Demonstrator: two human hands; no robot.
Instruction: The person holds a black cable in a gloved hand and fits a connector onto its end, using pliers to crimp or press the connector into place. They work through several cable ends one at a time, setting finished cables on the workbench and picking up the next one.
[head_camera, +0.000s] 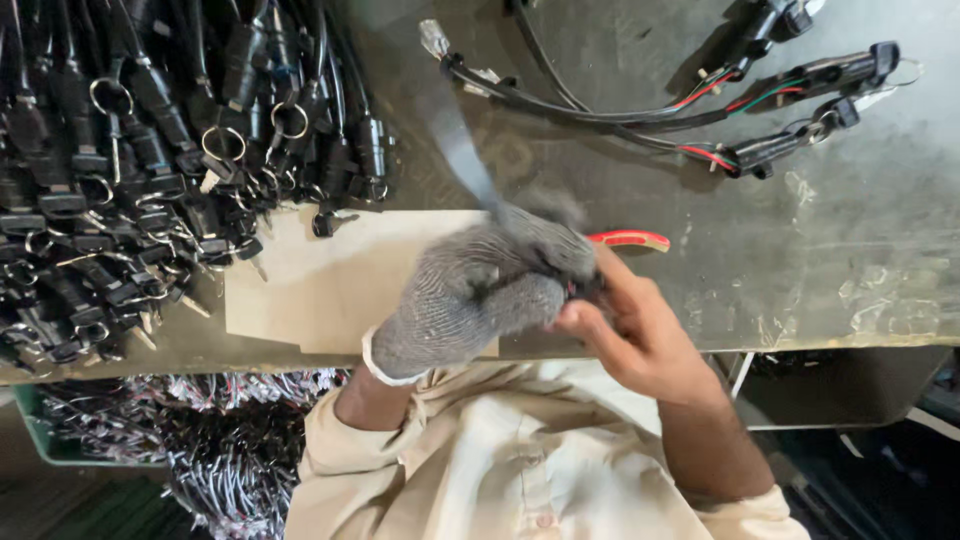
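Note:
My left hand, in a grey knit glove, is closed around a black cable that runs blurred up and away from the glove across the table. My bare right hand meets the glove from the right, its fingertips pinched on the dark end of that cable where the two hands touch. A red tool handle sticks out just beyond my right fingers; whether the hand grips it is hidden. Both hands hover over the near edge of a cardboard sheet.
A big pile of black key switches with key rings and leads fills the left of the grey metal table. Several black harnesses with red and green wires lie at the far right. A green crate of wire bundles sits below the table.

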